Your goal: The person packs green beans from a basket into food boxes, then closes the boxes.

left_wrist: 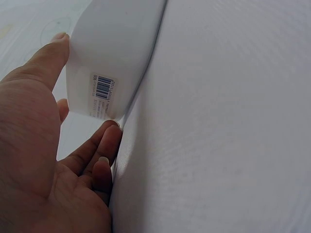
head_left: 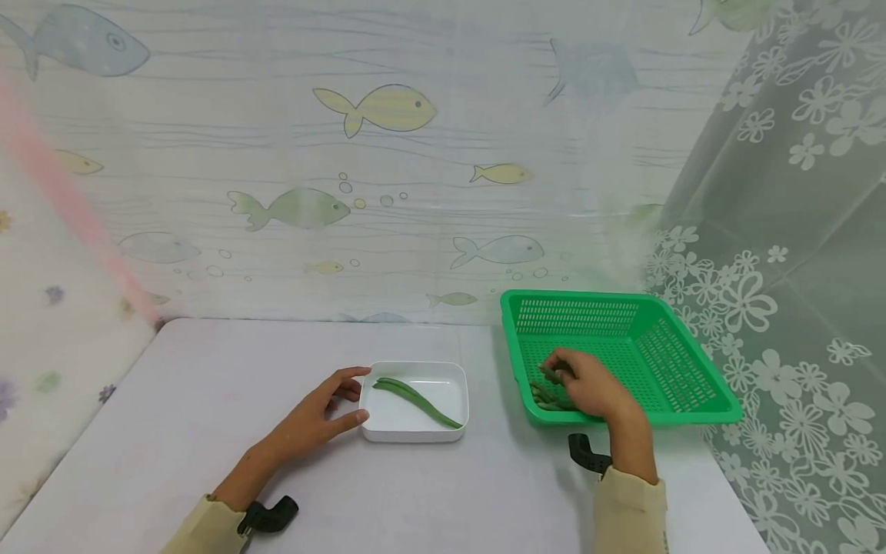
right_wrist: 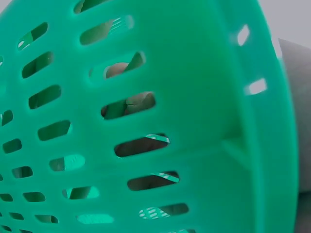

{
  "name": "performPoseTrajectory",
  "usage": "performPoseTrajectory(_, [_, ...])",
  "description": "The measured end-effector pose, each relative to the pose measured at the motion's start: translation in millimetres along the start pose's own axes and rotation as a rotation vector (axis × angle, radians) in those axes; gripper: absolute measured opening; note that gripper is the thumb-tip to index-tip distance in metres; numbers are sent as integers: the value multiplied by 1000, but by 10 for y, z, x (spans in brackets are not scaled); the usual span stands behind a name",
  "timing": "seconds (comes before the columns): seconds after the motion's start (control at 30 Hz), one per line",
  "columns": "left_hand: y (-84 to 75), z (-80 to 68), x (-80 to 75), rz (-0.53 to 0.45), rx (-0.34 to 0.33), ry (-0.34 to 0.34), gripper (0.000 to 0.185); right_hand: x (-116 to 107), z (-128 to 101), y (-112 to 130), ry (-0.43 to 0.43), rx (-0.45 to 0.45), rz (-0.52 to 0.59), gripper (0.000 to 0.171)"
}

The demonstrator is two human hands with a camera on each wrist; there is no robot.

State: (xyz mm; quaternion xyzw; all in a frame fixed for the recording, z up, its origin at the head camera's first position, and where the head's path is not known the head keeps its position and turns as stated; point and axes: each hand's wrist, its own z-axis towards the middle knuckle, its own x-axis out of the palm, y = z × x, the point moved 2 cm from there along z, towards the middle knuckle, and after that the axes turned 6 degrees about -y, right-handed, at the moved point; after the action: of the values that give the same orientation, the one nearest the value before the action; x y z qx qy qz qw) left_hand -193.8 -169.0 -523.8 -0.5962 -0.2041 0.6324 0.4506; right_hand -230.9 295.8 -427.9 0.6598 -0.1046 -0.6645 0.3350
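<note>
A: Starting at the left of the bench (head_left: pixel 208 400), the left hand (head_left: pixel 311 419) is against the white dish (head_left: pixel 415 431), at its left end.

B: What's the grip doing there?

A: The fingers are nearly straight. The thumb sits at the near corner and the fingers (left_wrist: pixel 104 145) lie along the side wall with the barcode sticker (left_wrist: pixel 102 92). It's bracing rather than clutching, and I'd judge it's there to keep the dish from sliding.

B: And inside the dish?

A: A long green bean (head_left: pixel 415 400) lies on a slant across the floor, from the far left toward the near right.

B: Moving right of the dish?

A: The green basket (head_left: pixel 692 385) stands just beside it, and the right hand (head_left: pixel 588 385) is reaching down into its near left corner. That's where a small heap of beans (head_left: pixel 547 398) lies, against the wall closest to the dish.

B: Has that grip got one?

A: The fingers are curled and seem to pinch a bean (head_left: pixel 550 375) lifted slightly off the heap. The wrist view shows only basket mesh (right_wrist: pixel 146 121), so I can't be fully sure.
</note>
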Motion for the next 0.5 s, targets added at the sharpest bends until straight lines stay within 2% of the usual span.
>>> performPoseTrajectory(0.5, [-16,-9,5,17,-10,-4,66,-59,-30,-9,-28,9,40,24])
